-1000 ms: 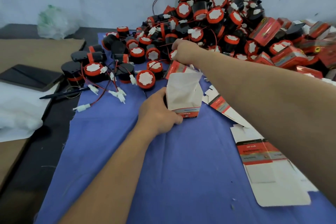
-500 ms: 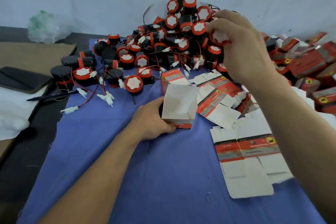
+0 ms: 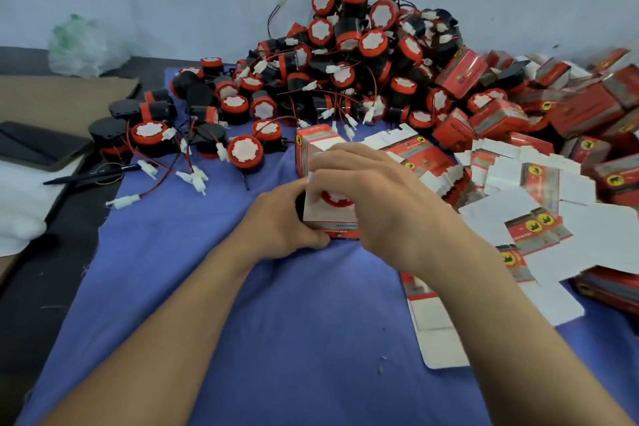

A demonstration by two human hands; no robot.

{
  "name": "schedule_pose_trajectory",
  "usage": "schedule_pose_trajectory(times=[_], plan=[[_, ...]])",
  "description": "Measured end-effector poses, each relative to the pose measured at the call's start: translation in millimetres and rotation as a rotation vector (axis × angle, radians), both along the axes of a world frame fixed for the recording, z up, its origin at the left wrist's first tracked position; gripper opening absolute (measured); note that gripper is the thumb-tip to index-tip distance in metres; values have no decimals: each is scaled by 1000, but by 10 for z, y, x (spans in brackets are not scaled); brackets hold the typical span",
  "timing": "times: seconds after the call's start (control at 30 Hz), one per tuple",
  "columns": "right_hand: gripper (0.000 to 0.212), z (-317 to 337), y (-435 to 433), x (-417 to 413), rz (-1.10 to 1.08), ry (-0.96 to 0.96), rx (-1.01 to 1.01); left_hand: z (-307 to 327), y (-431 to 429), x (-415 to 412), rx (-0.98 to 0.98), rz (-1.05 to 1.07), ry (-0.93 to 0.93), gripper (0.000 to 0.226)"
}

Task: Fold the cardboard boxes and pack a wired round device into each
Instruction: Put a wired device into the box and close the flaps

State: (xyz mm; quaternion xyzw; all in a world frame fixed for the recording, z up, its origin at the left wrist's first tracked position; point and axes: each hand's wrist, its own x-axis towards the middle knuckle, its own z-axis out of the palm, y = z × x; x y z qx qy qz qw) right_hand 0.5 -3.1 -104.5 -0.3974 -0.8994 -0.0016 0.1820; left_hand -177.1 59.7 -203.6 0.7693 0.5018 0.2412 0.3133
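While the left grip [image 3: 280,222] clasps the open box [image 3: 331,222], the right grip [image 3: 380,197] holds the round device [image 3: 334,199] just beneath itself, at the box's mouth.

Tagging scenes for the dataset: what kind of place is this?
Probably a small hand-packing workbench: a heap of wired round devices, flat box blanks and folded red boxes on a blue cloth.

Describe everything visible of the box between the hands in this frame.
The box is white cardboard with a red band along its bottom edge, standing upright on the blue cloth with its top open. The left hand grips its left side; the right hand holds a red-rimmed round device in the opening.
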Motion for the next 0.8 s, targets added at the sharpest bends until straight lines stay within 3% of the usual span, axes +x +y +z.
schedule_pose_trajectory(times=[0.1, 0.3, 0.53, 0.7, 0.8], plan=[[47, -41, -49, -190, 21, 58, 65, -74, 29, -12, 28, -7, 6, 51], [50, -198, -52, -81, -34, 220, -98, -16, 18, -12, 28, 10, 14, 52], [36, -350, -43, -102, -353, 169, 96, 30, -20, -36, -3, -85, -75, 63], [34, -440, -95, -213, -345, 124, -127, 5, -44, -6, -17, -91, -97, 68], [43, -406, -151, -116, -449, 195, -27, 30, -48, -4, -61, -104, -112, 70]])
